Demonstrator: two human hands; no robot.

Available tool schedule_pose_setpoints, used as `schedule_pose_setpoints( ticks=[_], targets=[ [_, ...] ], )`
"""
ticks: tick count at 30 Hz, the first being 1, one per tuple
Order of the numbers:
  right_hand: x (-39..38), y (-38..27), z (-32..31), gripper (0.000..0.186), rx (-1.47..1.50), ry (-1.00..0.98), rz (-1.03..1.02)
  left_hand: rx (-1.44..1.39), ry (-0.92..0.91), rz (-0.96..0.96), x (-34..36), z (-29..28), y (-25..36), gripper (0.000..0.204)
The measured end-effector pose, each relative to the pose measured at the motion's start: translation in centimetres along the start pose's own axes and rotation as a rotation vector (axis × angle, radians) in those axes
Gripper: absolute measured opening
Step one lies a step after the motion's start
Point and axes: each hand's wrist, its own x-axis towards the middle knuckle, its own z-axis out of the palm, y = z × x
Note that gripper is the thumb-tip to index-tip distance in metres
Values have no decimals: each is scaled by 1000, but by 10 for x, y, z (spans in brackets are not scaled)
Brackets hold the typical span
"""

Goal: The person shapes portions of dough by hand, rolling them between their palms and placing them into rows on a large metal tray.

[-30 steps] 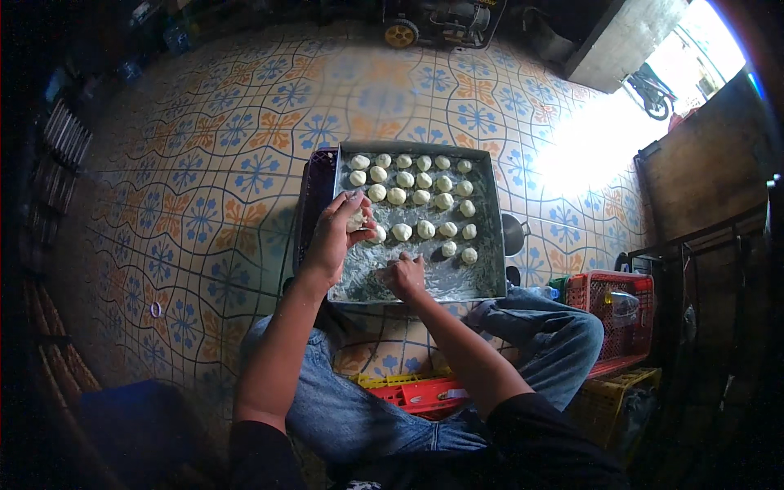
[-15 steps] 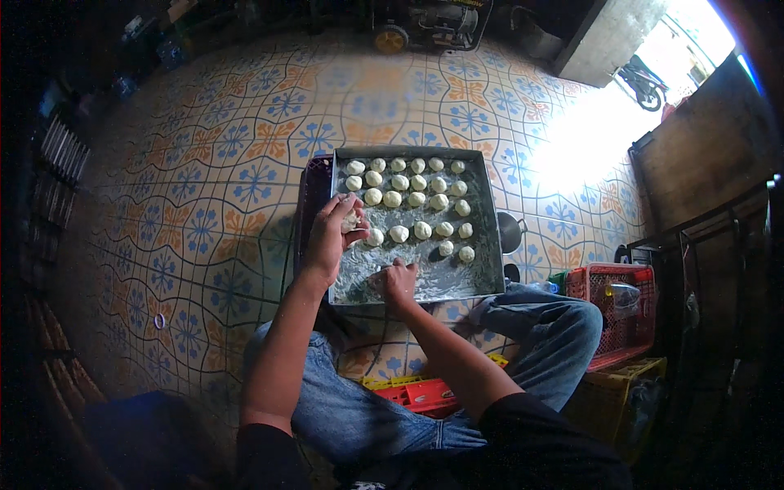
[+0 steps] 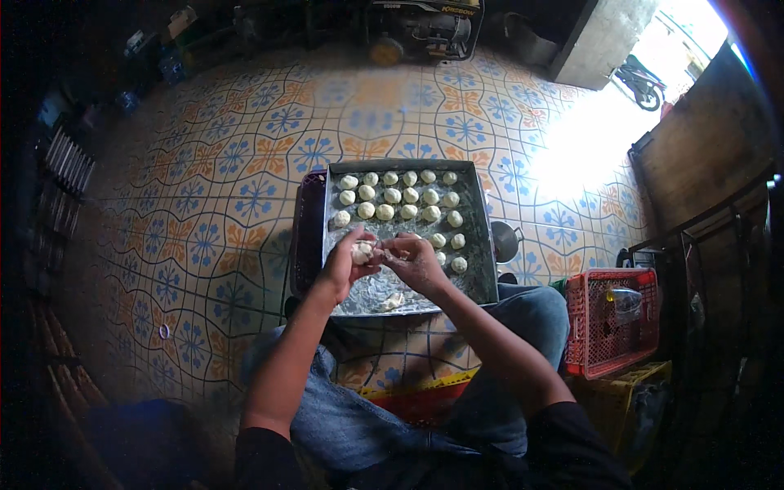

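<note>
Both hands have come together since the earlier frame: right hand [image 3: 415,260] has lifted off the tray floor and is now meeting left hand [image 3: 349,260] at frame centre, over the near half of the metal tray [image 3: 482,245]. Left hand is cupping a pale dough lump [image 3: 360,252], fingers curled around it; right hand is pinching at the same lump from the right side, fingertips touching it. Both forearms are coming in from the lower edge.

Tray is sitting on the patterned tile floor [image 3: 204,204], centre frame, lined with crinkled foil. Rows of dough balls [image 3: 392,196] are filling its upper half, a few more running down the right side. A small dough scrap [image 3: 392,301] is lying on the foil near the tray's lower edge, just below the hands.

Red plastic basket [image 3: 611,322] is sitting at right of frame, beside the person's knee in blue jeans [image 3: 531,314]. A dark machine [image 3: 425,28] is standing at top centre. Bright sunlight is washing out the upper right floor.
</note>
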Motion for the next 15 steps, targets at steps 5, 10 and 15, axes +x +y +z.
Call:
schedule_pose_setpoints(
  ticks=[5,10,15],
  targets=[
    [3,-15,-36,19,-311,-15,-50,90,-107,-181,5,31,-27,36],
    [7,27,-41,29,394,-49,211,134,-106,-78,26,59,-32,24],
    [28,36,-49,61,1075,-52,107,-169,-69,94,37,102,-51,18]
  ],
)
